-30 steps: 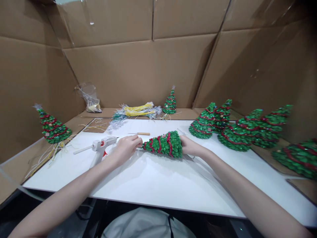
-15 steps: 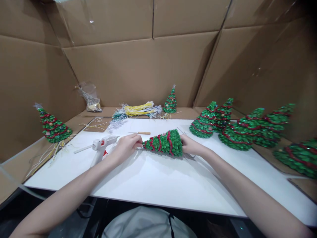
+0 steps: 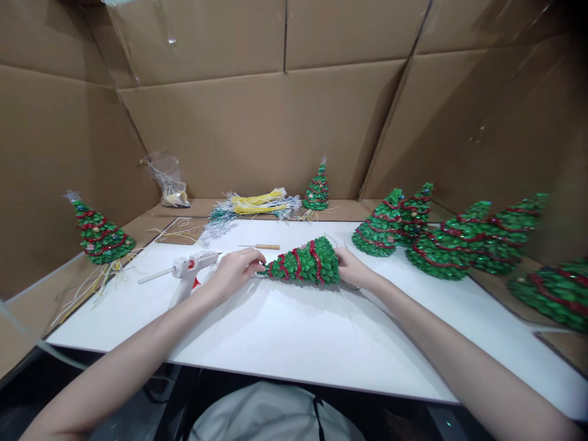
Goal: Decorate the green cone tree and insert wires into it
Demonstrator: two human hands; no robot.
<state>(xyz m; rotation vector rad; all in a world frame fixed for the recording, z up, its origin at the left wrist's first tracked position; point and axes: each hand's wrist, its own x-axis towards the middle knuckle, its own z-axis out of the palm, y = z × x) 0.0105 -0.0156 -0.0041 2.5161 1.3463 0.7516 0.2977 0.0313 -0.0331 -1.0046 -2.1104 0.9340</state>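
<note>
Brown cardboard walls [image 3: 257,122] all round, far beyond both hands. Below them, a wide white surface [image 3: 294,331] carrying everything.

To the right of the grip and well apart, a row of green cone trees [image 3: 452,242] with red garlands, leaning against one another. Far left of the grip, one decorated tree [image 3: 100,231] standing upright among loose straw strands. Beyond the grip toward the back wall, a bundle of yellow and silver strands [image 3: 252,205], a small upright tree [image 3: 316,188] beside it, and a clear plastic bag [image 3: 168,180] further left.

Held between both hands: a green cone tree [image 3: 305,263] wound with red garland, lying on its side just above the surface, tip pointing left. Right hand [image 3: 351,268] closed on the wide base end. Left hand [image 3: 234,269] pinched shut on the narrow tip.

Just left of the left hand, a white glue gun [image 3: 186,269] resting on the surface, nozzle pointing right. Just beyond the left hand, a thin awl with a wooden handle [image 3: 263,247] lying flat.
</note>
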